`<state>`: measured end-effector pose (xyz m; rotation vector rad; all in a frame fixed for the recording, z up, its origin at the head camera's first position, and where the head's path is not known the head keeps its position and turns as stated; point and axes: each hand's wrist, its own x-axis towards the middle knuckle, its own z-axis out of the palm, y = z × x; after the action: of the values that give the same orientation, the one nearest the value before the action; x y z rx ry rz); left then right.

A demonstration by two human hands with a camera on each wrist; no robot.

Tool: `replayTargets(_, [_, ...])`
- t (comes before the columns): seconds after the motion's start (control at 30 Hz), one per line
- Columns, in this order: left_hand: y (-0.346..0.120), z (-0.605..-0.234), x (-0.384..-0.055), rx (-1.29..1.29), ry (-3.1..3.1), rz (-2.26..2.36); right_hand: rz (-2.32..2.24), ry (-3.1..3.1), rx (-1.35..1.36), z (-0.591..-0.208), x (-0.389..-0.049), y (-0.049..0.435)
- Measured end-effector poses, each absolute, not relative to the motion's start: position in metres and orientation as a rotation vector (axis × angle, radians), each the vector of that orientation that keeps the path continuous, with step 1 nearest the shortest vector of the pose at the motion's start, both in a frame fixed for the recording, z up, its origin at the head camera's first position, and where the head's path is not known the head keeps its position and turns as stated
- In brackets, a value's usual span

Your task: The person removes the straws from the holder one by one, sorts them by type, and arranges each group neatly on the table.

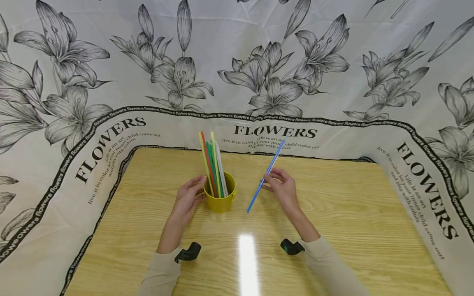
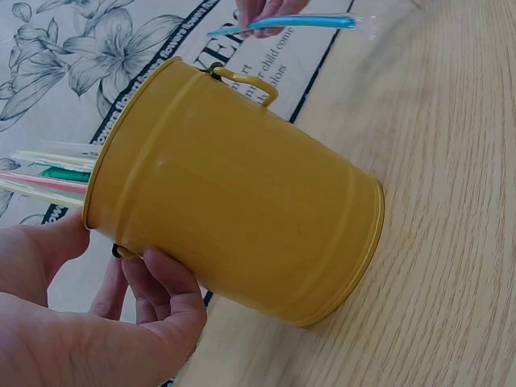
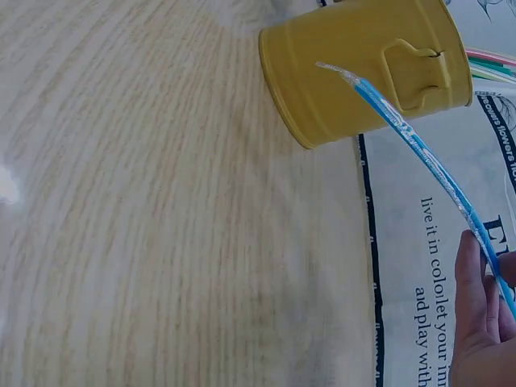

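A yellow metal bucket [image 1: 219,204] stands upright on the wooden table, holding several wrapped straws [image 1: 212,168] in yellow, red, green and white. My left hand [image 1: 188,197] grips the bucket's left side. In the left wrist view its thumb is at the rim and its curled fingers [image 2: 173,282] are at the small side handle. To the right of the bucket, my right hand [image 1: 282,187] pinches a blue straw [image 1: 272,163] near its middle. That straw is in a clear wrapper, tilted, and apart from the bucket. Its lower end points toward me.
The wooden table [image 1: 333,213] reaches back to a white cloth [image 1: 185,131] printed with flowers and lettering, which hangs behind and at both sides. Black wrist cameras [image 1: 189,251] sit at both sleeves. A bright light reflection lies on the table's front middle.
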<state>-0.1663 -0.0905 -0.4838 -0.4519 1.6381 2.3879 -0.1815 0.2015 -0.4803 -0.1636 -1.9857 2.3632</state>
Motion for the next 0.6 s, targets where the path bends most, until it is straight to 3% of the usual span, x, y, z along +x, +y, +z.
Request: replayTargets(0.6, [-0.091,-0.485,-0.167,-0.456,1.628,2.39,2.317,-2.323,-0.131,-0.513,-0.165,0.195])
